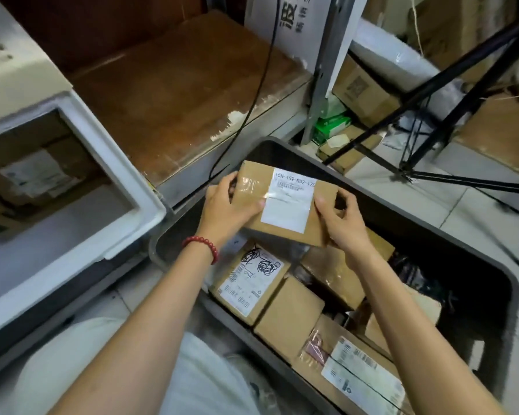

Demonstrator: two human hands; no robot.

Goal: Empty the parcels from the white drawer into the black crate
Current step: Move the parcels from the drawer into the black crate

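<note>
A brown cardboard parcel with a white label hangs over the black crate. My left hand grips its left end and my right hand grips its right end, fingers curled over the edges. Several cardboard parcels lie packed in the crate below it. At the left stands the white drawer, pulled open, with a labelled cardboard parcel still inside it.
A worn brown shelf board lies behind the drawer and crate, with a black cable hanging across it. A black stand's legs cross the tiled floor at the right. More cartons sit under the metal rack.
</note>
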